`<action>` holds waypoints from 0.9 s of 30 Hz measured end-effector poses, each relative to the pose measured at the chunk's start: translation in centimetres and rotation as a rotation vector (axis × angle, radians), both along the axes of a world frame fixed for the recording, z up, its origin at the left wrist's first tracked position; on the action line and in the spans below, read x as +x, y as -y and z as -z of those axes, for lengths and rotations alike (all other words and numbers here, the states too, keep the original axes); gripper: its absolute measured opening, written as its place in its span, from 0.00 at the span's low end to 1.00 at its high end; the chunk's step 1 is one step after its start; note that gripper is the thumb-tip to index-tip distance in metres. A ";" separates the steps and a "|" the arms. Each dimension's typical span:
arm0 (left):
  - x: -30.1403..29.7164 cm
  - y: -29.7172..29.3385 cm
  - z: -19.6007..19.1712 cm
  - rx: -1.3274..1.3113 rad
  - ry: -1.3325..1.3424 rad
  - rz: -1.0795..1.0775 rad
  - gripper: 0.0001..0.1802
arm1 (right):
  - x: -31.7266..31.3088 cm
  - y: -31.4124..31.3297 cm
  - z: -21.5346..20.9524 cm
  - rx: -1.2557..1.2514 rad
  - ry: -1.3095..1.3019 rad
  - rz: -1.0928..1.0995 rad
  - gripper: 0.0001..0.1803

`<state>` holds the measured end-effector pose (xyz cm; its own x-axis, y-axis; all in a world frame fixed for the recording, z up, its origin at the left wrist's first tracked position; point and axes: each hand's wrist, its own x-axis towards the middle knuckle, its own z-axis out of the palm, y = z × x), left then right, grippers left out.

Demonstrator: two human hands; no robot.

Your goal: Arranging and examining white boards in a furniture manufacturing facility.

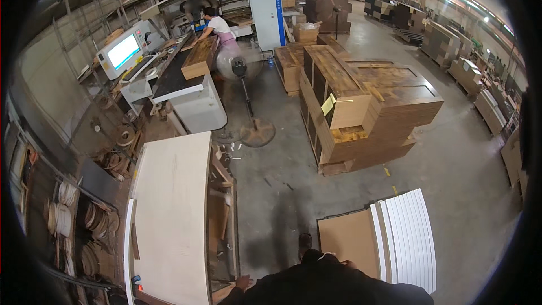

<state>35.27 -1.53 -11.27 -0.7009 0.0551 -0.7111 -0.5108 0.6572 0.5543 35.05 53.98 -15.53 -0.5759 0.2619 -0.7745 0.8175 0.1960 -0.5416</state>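
Observation:
My left hand (244, 282) hangs low beside the right side of a workbench topped with a pale board (172, 192). Its fingers look loosely apart, with nothing seen in them. Only a small part of my right hand (349, 264) shows past my dark sleeve, near a flat brown board (347, 237); its fingers are mostly hidden. Right of that board lies a row of long white strips (409, 237), side by side. One of my shoes (305, 241) is on the grey floor between workbench and strips.
Stacked brown wooden panels (389, 101) stand ahead, with a yellow paper (328, 104) on them. A pedestal fan (240, 68) stands left of them. A co-worker (221, 27) leans over a machine table beside a monitor (123, 51). Shelves at left hold coiled edging rolls (96, 217).

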 end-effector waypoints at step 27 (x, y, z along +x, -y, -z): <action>-21.9 -13.3 -28.0 1.104 -0.425 -0.856 0.15 | -33.8 26.8 -33.4 -0.373 -1.004 -1.371 0.23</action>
